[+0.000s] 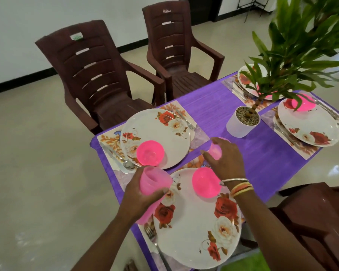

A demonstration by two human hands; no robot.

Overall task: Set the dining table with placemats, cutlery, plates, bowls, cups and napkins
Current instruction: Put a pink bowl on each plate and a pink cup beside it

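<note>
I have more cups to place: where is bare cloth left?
Bare purple cloth lies between the near plate, the white pot and the right placemat; another strip runs from the pot toward the chairs. The near left corner is crowded: plates, bowls, cutlery.

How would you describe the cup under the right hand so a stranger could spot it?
Find the purple tablecloth, then the white plant pot at its middle. Just nearer the camera, the right hand grips a pale pink cup. Unlike the cups in the left hand it is down by the cloth, and paler than the hot-pink bowls.
</note>
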